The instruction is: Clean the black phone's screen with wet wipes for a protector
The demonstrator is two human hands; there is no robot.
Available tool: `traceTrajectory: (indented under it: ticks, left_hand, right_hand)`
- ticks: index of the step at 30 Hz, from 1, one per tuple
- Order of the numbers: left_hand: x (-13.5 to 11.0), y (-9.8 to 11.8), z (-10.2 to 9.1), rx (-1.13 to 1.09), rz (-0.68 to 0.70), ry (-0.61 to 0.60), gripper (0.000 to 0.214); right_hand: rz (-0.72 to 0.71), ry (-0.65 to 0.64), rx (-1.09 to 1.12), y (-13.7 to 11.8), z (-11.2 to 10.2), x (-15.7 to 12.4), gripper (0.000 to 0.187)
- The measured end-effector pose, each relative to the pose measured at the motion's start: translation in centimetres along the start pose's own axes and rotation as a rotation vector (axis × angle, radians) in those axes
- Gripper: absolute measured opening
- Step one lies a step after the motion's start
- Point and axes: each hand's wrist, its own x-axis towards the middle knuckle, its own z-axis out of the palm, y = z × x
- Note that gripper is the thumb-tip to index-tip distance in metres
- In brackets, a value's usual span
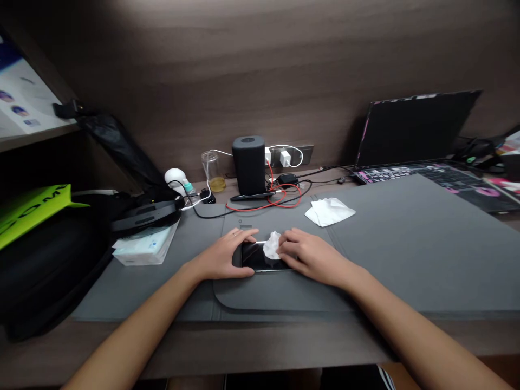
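Note:
A dark smartphone (255,257) lies flat, screen up, on the grey desk mat. My left hand (225,254) grips its left end, thumb along the near edge and fingers at the far edge. Pinched in the fingers of my right hand (311,252) is a crumpled white tissue (272,246), which rests against the screen. The right end of the phone is partly hidden under that hand. Beyond my right hand, a folded white tissue (330,212) lies on the mat.
The grey desk mat (406,254) spans the desk. Behind it stand a black speaker (248,165), red and black cables, and a glass jar (213,170). An open laptop (418,132) is at the back right. A tissue pack (146,246) and black bag (52,271) sit left.

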Motion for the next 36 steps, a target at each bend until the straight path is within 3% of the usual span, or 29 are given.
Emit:
traceTrajectory:
  ticks: [8,12,33,36]
  left_hand:
    - [0.03,0.06,-0.04,0.016,0.013,-0.006,0.089]
    - [0.02,0.06,-0.07,0.013,0.016,0.001,0.088]
    - [0.0,0.15,-0.14,0.03,0.018,-0.007,0.084]
    - [0.02,0.11,-0.13,0.034,0.017,-0.013,0.084]
  right_hand:
    - [0.028,-0.033,-0.036,0.8,-0.75,-0.37,0.02]
    - [-0.026,-0.085,-0.005,0.89,-0.92,-0.5,0.017]
    - [0.093,-0.066,-0.1,0.34,-0.79,-0.47,0.009]
    - [0.023,-0.1,-0.069,0.1,-0.73,-0.4,0.007]
